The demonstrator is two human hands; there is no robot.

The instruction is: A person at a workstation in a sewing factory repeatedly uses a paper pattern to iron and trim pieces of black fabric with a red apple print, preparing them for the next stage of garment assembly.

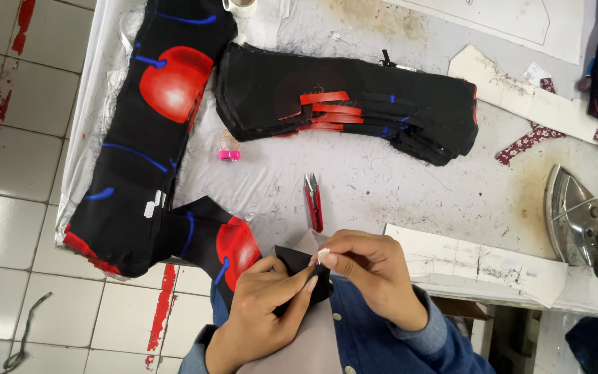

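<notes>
My left hand [268, 298] pinches a small black fabric piece [297, 266] between thumb and fingers at the table's near edge; my right hand [365, 266] is closed on a small white bit [322, 256] pressed to that piece; under both I see a grey card pattern [313, 332]; just beyond lie red thread snips [313, 201]; to the left a black cloth with red cherries [153, 138]; further back a stack of black cut pieces [354, 104]; at right an iron [583, 218].

Left hand [271, 294] and right hand [361, 266] pinching black fabric piece [299, 266] — perhaps chalk, red snips [313, 201] nearby
</notes>
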